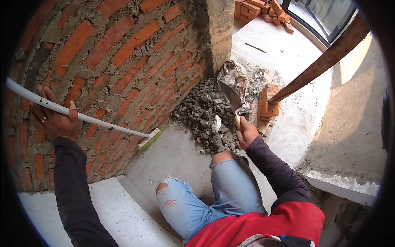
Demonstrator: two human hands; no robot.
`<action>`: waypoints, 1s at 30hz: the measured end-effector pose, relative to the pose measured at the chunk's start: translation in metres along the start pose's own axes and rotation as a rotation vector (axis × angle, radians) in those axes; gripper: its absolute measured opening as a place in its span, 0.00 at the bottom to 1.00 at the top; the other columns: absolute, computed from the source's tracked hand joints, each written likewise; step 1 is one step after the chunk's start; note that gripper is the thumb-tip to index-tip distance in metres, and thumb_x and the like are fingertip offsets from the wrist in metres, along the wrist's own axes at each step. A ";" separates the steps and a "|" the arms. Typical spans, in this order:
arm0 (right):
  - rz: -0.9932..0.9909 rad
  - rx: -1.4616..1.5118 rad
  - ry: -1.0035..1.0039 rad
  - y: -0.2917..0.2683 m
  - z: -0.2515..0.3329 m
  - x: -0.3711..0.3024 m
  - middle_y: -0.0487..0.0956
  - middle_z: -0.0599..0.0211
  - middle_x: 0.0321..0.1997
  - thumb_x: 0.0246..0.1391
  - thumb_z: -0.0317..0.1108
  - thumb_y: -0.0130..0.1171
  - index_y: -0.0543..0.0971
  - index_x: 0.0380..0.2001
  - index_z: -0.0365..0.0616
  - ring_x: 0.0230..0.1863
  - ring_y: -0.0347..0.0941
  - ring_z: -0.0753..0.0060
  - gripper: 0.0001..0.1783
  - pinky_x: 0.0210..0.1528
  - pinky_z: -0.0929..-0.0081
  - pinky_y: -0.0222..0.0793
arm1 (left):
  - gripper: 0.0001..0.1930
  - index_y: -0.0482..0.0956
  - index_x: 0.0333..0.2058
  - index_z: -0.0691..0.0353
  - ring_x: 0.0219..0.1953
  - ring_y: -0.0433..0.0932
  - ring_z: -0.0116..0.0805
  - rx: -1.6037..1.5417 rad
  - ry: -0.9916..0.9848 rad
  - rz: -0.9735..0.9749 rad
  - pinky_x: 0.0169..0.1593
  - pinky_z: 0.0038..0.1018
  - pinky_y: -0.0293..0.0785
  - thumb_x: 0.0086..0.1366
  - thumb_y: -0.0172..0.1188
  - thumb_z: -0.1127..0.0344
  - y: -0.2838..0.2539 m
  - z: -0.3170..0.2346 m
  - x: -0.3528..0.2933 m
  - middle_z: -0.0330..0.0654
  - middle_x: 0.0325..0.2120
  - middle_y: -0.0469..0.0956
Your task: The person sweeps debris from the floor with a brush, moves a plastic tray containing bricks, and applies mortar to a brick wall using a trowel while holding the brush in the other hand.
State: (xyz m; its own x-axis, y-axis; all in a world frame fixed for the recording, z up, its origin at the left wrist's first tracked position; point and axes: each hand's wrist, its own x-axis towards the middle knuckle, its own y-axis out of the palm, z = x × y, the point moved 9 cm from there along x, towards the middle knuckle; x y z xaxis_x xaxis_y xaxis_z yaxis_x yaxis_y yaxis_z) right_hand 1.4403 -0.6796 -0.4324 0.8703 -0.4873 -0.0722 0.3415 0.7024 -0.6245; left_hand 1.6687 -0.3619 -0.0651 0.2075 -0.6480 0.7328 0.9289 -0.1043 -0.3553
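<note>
My left hand (59, 122) is spread against the rough brick wall (135, 45), fingers stretched out, with a ring on one finger. The white handle of a broom (105, 123) runs across these fingers. Its brush head, with yellow-green bristles, meets the floor at the wall's foot. My right hand (248, 133) is closed round the wooden handle of a trowel (232, 95). The metal blade points away from me, over a heap of grey mortar rubble (207, 109). A crumpled, dirty sack (235, 76) lies by the blade.
Right of the heap, a rusty post (319, 61) stands on stacked bricks (269, 102). More bricks (263, 9) are piled at the back, near a framed glass door (331, 16). A concrete pillar (221, 33) rises at the wall's end. A ledge with a broken edge (345, 183) juts in at right.
</note>
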 end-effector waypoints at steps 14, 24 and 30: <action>-0.359 -0.316 0.929 -0.020 -0.187 0.154 0.68 0.41 0.44 0.41 0.33 0.55 0.59 0.44 0.36 0.44 0.69 0.48 0.26 0.44 0.60 0.66 | 0.37 0.46 0.59 0.51 0.60 0.43 0.51 0.034 -0.014 -0.009 0.59 0.46 0.34 0.51 0.42 0.45 -0.001 0.005 0.001 0.37 0.60 0.45; -0.043 -0.266 0.187 0.048 -0.155 0.044 0.72 0.41 0.28 0.39 0.29 0.49 0.61 0.48 0.40 0.33 0.68 0.39 0.27 0.34 0.57 0.64 | 0.35 0.45 0.59 0.52 0.61 0.41 0.50 0.006 0.055 -0.076 0.60 0.43 0.33 0.54 0.39 0.44 -0.009 -0.012 -0.002 0.37 0.60 0.45; 0.029 -0.137 -0.023 0.066 -0.134 -0.038 0.72 0.45 0.24 0.38 0.27 0.50 0.58 0.51 0.44 0.27 0.68 0.42 0.32 0.29 0.57 0.64 | 0.35 0.44 0.59 0.51 0.61 0.42 0.48 -0.006 0.048 -0.083 0.60 0.42 0.34 0.55 0.38 0.44 -0.013 -0.013 0.002 0.36 0.60 0.45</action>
State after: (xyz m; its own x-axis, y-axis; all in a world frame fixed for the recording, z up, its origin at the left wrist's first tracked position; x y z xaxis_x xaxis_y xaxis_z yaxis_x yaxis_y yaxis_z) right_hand 1.3822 -0.6844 -0.5746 0.8875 -0.4547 -0.0744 0.2660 0.6376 -0.7230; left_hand 1.6535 -0.3716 -0.0661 0.1145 -0.6724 0.7312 0.9404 -0.1639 -0.2980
